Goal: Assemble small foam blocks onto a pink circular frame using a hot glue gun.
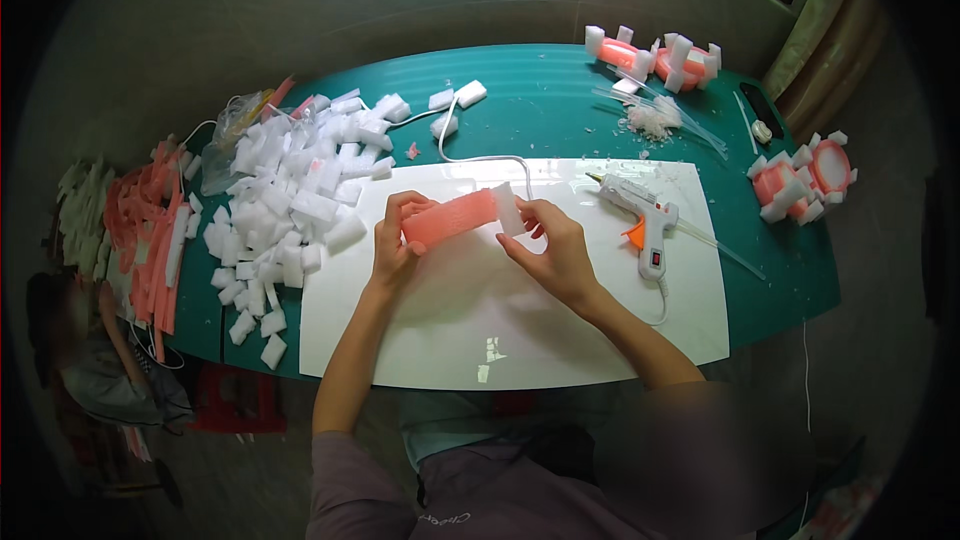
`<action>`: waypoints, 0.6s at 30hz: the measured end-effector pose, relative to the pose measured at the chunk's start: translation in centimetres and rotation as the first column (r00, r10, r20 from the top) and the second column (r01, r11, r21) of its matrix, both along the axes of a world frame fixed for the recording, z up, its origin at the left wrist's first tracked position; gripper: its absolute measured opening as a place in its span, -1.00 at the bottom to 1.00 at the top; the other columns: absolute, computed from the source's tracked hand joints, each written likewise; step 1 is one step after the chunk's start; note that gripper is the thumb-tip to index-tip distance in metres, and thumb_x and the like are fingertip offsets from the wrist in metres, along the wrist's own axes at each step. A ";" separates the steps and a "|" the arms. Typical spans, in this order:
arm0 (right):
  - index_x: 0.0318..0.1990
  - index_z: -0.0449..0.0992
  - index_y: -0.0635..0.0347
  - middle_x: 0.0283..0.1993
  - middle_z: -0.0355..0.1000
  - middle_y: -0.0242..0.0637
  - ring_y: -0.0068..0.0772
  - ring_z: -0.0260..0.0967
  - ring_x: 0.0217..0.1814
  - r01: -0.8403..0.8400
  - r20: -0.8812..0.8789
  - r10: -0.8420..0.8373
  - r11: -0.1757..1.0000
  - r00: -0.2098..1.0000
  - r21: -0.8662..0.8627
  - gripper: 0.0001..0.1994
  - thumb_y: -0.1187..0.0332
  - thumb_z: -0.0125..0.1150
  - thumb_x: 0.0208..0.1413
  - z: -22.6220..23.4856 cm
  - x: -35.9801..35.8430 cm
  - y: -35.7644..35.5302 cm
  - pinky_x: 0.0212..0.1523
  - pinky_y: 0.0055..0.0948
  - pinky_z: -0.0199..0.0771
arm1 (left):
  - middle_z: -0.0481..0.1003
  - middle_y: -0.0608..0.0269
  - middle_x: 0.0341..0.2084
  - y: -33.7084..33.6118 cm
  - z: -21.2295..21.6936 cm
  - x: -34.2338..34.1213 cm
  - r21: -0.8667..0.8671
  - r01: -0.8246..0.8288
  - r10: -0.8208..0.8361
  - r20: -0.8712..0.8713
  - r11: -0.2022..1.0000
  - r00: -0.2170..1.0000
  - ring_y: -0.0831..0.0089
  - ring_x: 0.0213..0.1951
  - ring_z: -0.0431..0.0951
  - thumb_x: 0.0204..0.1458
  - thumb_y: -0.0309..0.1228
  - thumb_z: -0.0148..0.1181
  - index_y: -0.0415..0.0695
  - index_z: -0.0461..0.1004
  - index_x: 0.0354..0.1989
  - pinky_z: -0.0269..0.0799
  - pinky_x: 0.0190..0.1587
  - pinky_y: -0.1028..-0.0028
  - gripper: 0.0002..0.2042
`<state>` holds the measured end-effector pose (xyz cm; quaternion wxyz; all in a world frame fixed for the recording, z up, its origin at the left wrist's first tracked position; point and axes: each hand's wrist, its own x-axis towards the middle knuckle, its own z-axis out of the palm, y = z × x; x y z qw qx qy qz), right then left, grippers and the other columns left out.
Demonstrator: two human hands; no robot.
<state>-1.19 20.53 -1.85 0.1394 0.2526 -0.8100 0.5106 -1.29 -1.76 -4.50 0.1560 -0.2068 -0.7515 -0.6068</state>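
A pink foam strip is held above the white board, bent slightly along its length. My left hand is closed round its left end, thumb on the near side. At the other end stands a small white foam block, upright against the strip. My right hand pinches this block between thumb and fingers; whether block and strip are stuck together I cannot tell. To the right of my right hand, a white glue gun with an orange trigger lies on its side on the board.
The white board lies on a green table. Left is a heap of white foam blocks, with pink strips beyond. Pink-and-white foam pieces and clear glue sticks lie right. A cord crosses behind. Another person sits far left.
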 end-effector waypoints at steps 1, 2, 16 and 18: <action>-0.16 0.36 0.33 -0.44 0.32 -0.22 -0.40 0.27 -0.46 0.009 -0.003 -0.009 1.000 1.000 0.004 -0.61 0.38 0.25 -0.20 -0.1 0.2 -0.1 -0.46 -0.51 0.31 | 0.38 0.13 -0.38 0.1 0.0 -0.1 -0.028 -0.033 0.031 -0.067 0.999 0.997 0.40 -0.30 0.42 -0.18 0.03 0.13 -0.19 0.17 -0.17 0.32 -0.28 0.49 -0.43; -0.17 0.37 0.34 -0.47 0.34 -0.23 -0.44 0.27 -0.50 0.018 -0.006 -0.018 1.000 1.000 0.008 -0.61 0.37 0.28 -0.21 -0.1 0.3 -0.1 -0.47 -0.54 0.31 | 0.37 0.14 -0.41 0.2 0.0 -0.1 -0.055 -0.067 0.060 -0.134 0.996 0.989 0.40 -0.32 0.42 -0.18 -0.02 0.18 -0.17 0.13 -0.18 0.33 -0.31 0.49 -0.45; -0.19 0.42 0.32 -0.48 0.33 -0.27 -0.49 0.29 -0.45 0.005 0.281 0.018 0.997 0.960 -0.082 -0.67 0.31 0.18 -0.12 -1.3 1.1 -0.9 -0.46 -0.55 0.28 | 0.40 0.20 -0.52 0.8 4.5 1.2 -0.398 -0.352 0.180 -0.408 0.847 0.895 0.31 -0.48 0.45 -0.40 -0.42 0.39 -0.12 0.26 -0.24 0.37 -0.45 0.46 -0.50; -0.18 0.43 0.30 -0.47 0.35 -0.34 -0.60 0.29 -0.45 0.024 0.300 -0.009 0.999 0.954 -0.045 -0.68 0.32 0.18 -0.10 -1.8 1.0 -0.9 -0.47 -0.63 0.27 | 0.42 0.21 -0.53 1.3 4.6 1.4 -0.384 -0.383 0.203 -0.433 0.840 0.878 0.31 -0.49 0.47 -0.43 -0.40 0.41 -0.12 0.30 -0.28 0.38 -0.46 0.46 -0.52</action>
